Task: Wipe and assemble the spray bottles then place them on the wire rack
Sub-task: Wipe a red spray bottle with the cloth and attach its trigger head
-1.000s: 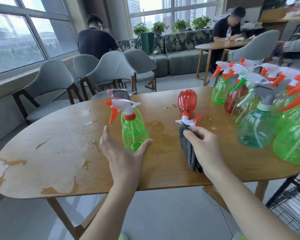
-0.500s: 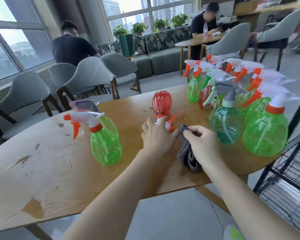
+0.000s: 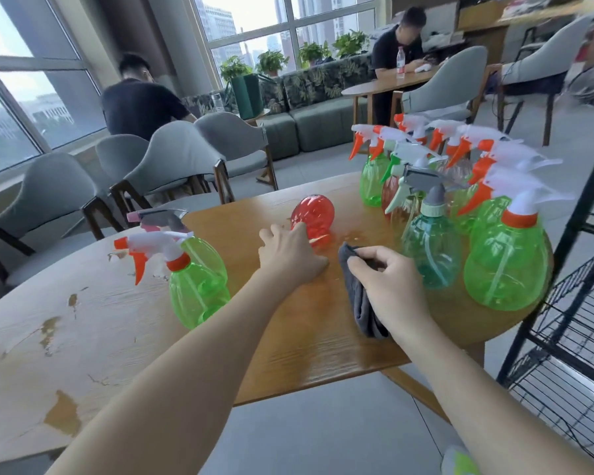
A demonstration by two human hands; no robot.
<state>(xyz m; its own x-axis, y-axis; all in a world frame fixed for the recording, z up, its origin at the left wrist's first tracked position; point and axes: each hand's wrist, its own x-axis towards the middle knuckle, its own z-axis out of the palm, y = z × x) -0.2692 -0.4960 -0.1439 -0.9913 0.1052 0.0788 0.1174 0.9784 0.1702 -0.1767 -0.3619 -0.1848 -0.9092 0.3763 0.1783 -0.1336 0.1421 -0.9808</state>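
Right hand (image 3: 388, 286): fingers curled round a grey cloth (image 3: 362, 303), which is bunched in the grip and trails down onto the wooden table (image 3: 309, 341). Grip is firm on the cloth.

Left hand (image 3: 290, 257): laid over the neck end of a red spray bottle (image 3: 312, 214) that lies on its side on the table, base pointing away from the person. The fingers curve down over the bottle's sprayer end; whether they clasp it fully cannot be told, as the hand hides the contact. A sliver of orange trigger shows just right of the hand.

To the left of that arm, a green spray bottle (image 3: 198, 286) stands upright with a white and orange trigger head fitted; a second bottle with a pink and grey head stands close behind it.

At the right end of the table, a group of assembled bottles stands upright and close together: a large green bottle (image 3: 506, 265) nearest the edge, a teal bottle (image 3: 432, 255) just beside the right hand, and more green and red ones behind.

A black wire rack (image 3: 570, 303) stands at the right, beside the table edge. The table surface shows wet patches and worn spots.
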